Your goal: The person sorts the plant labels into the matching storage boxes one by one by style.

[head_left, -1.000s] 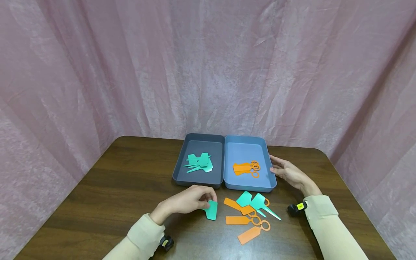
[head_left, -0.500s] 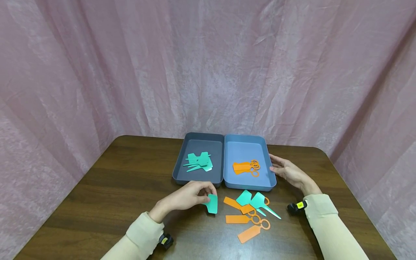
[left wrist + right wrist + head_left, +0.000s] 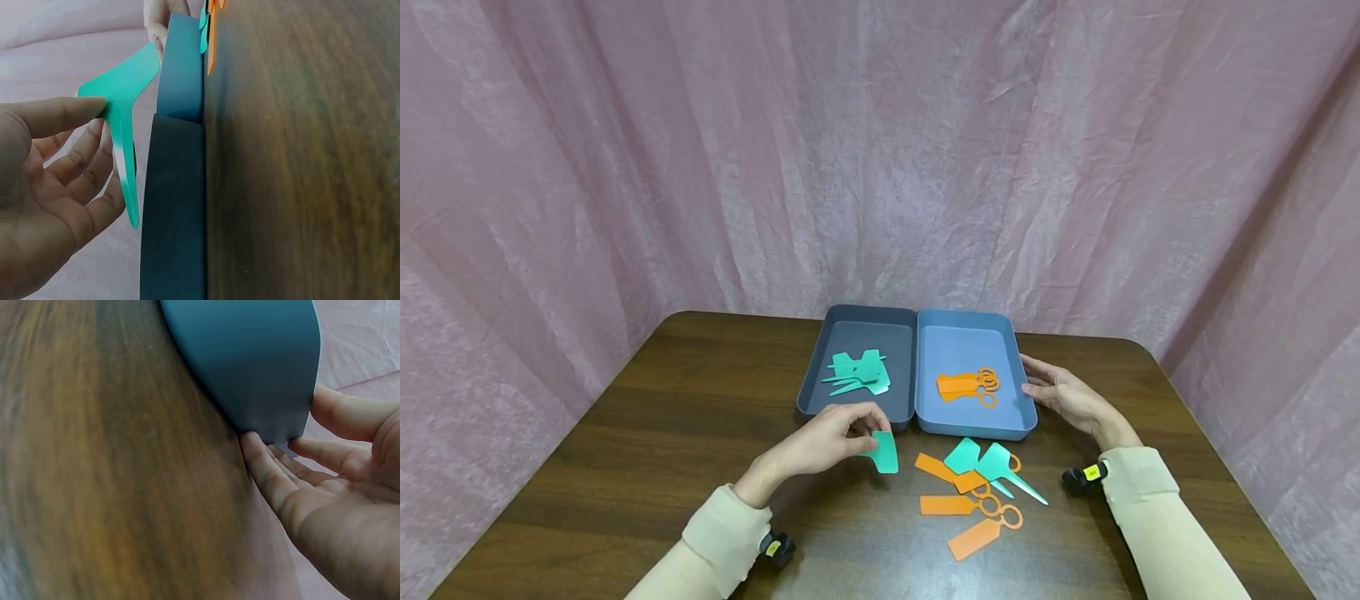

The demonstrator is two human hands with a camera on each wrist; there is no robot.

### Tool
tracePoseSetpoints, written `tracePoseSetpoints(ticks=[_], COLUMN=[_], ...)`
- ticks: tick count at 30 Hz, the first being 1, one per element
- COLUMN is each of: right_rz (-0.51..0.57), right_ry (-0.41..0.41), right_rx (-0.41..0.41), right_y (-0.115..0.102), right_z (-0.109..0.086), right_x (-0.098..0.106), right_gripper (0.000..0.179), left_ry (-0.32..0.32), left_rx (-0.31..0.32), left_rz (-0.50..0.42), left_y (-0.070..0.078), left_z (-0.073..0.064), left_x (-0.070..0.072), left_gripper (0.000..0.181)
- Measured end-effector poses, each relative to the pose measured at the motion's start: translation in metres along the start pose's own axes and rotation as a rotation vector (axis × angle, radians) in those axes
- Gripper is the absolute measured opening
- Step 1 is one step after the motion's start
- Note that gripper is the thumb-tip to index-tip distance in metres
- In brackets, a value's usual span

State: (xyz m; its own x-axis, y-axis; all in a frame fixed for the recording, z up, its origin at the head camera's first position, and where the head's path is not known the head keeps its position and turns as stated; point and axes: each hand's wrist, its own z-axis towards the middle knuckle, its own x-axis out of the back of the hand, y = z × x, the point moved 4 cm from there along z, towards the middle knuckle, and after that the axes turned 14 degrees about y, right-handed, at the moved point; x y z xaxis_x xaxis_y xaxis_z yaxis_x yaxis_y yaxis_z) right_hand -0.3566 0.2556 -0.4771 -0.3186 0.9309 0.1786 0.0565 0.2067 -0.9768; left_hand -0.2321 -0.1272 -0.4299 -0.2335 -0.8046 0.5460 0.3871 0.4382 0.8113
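My left hand (image 3: 827, 440) pinches a green T-shaped plant label (image 3: 886, 454) between thumb and fingers, just in front of the dark grey tray (image 3: 868, 323). In the left wrist view the label's pointed stem (image 3: 128, 165) hangs downward, above the level of the tray walls. At the outer right side of the blue tray (image 3: 966, 340), my right hand (image 3: 1067, 402) rests its fairly straight fingertips against the wall, as the right wrist view also shows. Several green plant labels (image 3: 861, 371) lie in the dark tray. Orange ring-ended tags (image 3: 958, 386) lie in the blue one.
On the wooden table (image 3: 700, 417), in front of the blue tray, lies a loose overlapping group of green labels (image 3: 997, 461) and orange tags (image 3: 947, 505). The two trays stand side by side. A pink curtain (image 3: 880, 167) hangs behind the table.
My left hand has risen and moved away from me with the green plant label, towards the dark tray. My right hand stays at the blue tray.
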Motion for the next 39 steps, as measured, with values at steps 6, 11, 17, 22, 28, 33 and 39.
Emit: tracePoseSetpoints(ticks=[6,11,17,22,28,33,39], right_rz=[0.001,0.002,-0.001,-0.006,-0.005,-0.005,-0.010], right_ry=[0.003,-0.003,-0.006,-0.006,-0.004,-0.002,-0.003], right_rx=[0.001,0.009,0.013,0.013,0.015,0.012,0.013], right_y=[-0.001,-0.001,-0.001,-0.001,0.000,0.000,-0.001], right_z=[0.000,0.000,-0.001,-0.001,0.000,0.000,-0.001], right_x=[0.000,0.000,-0.001,0.000,0.000,0.000,0.000], right_gripper=[0.074,0.073,0.073,0.073,0.074,0.074,0.073], left_ry=[0.015,0.018,0.037,0.057,0.089,0.124,0.150], left_rx=[0.002,-0.001,-0.021,-0.037,-0.027,-0.017,-0.009], left_rz=[-0.006,0.005,0.023,0.051,0.053,0.064,0.083], left_y=[0.001,0.000,0.000,0.001,0.004,0.003,-0.002], left_z=[0.001,0.002,0.005,0.011,0.022,0.033,0.047], left_x=[0.003,0.005,0.011,0.020,0.033,0.044,0.053], left_gripper=[0.020,0.020,0.020,0.017,0.017,0.019,0.021])
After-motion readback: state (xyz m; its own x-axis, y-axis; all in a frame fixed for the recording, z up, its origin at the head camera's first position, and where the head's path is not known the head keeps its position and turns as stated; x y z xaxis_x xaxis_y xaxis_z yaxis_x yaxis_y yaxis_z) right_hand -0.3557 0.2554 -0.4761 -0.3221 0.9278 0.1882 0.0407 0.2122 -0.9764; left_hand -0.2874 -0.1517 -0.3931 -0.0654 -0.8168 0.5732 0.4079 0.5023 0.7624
